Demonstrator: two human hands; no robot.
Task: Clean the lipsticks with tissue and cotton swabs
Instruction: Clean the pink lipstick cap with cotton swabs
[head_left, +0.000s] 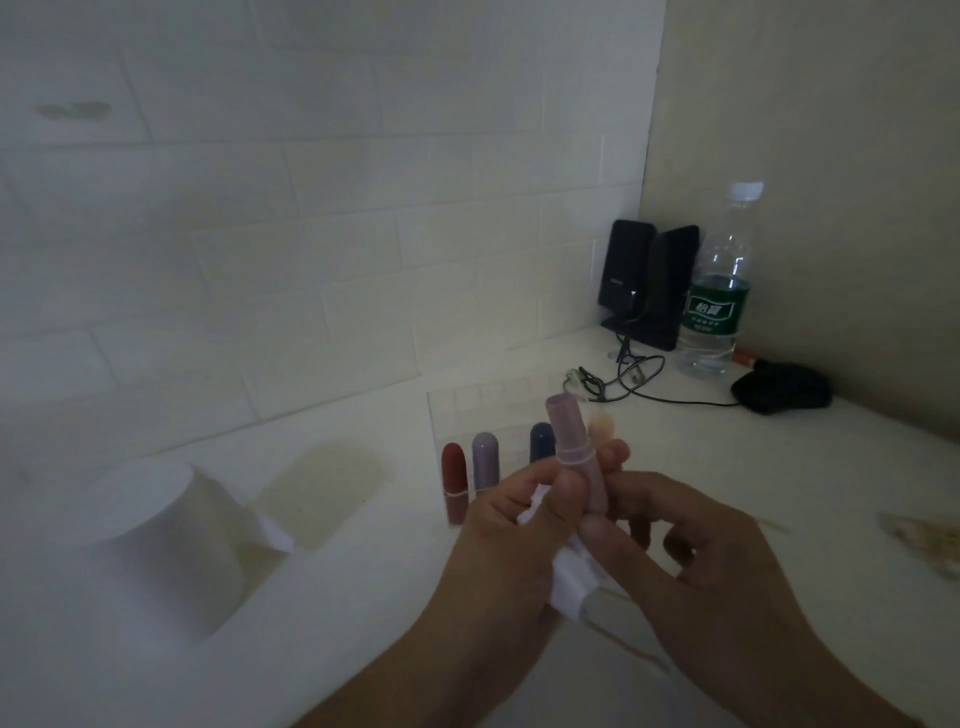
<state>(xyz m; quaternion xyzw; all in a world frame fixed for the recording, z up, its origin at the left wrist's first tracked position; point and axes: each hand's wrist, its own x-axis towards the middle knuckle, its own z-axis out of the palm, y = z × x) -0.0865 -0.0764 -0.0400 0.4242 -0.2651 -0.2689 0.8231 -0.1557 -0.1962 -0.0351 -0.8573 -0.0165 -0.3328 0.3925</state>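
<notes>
Both hands hold the pink lipstick (574, 457) upright above the bench (363, 597), in front of the acrylic holder (467, 410) w/ the other sticks: left hand (511, 525) pinches it thru folded tissue (576, 577), right hand (691, 535) has fingers curled round the barrel. Best to steady w/ the right & twist the tissue round w/ light pressure. Dim, blurry; can't tell if cap's on, or whether the thin stick near the right hand is a swab.

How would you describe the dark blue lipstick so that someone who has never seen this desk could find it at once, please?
Start at the clear organizer standing against the tiled wall, behind the hands. A row of lipsticks stands in it, and the dark blue lipstick is third from the left, after the red lipstick and the lilac lipstick. It alone has a navy cap.
</notes>
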